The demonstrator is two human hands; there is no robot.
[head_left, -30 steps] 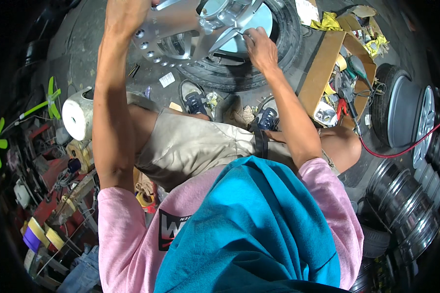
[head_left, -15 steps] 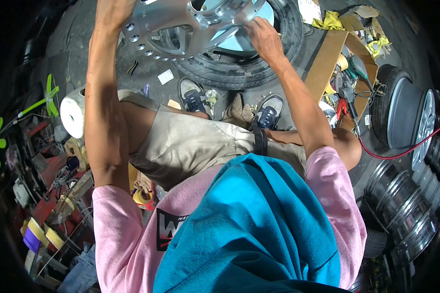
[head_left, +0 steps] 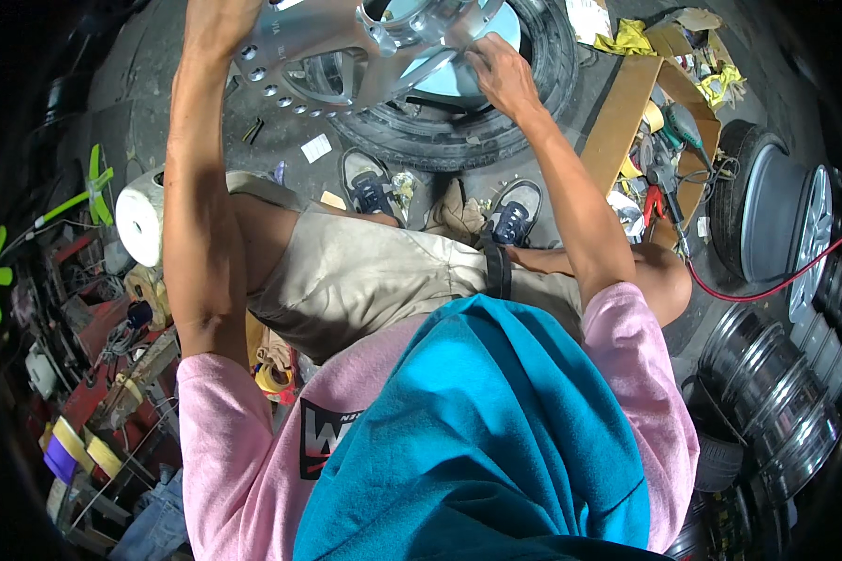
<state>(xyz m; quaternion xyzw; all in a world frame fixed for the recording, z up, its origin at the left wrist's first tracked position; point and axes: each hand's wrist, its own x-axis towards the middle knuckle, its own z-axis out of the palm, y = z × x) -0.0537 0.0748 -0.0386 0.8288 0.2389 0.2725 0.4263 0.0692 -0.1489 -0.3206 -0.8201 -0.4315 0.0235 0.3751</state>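
A silver alloy wheel (head_left: 285,51) with rivet-like studs along its lip is tilted at the top of the view, over a black tyre (head_left: 421,150) lying flat. Inside the tyre shows a pale blue disc (head_left: 451,82). Against the wheel's left edge rests my left hand (head_left: 221,23); its fingers are cut off by the upper edge of the picture. My right hand (head_left: 507,79) has its fingers curled and pressed together at the end of a wheel spoke. Whatever those fingers hold is too small or hidden to make out.
A cardboard box (head_left: 617,117) of tools stands to the right, with a red hose (head_left: 767,297) trailing past it. Beyond are a wheel with tyre (head_left: 781,210) and stacked chrome rims (head_left: 767,402). Cluttered machinery (head_left: 103,327) and a white cylinder (head_left: 140,220) lie left.
My right hand has shifted slightly at the spoke, its fingers more curled. My left hand and the wheel look nearly the same.
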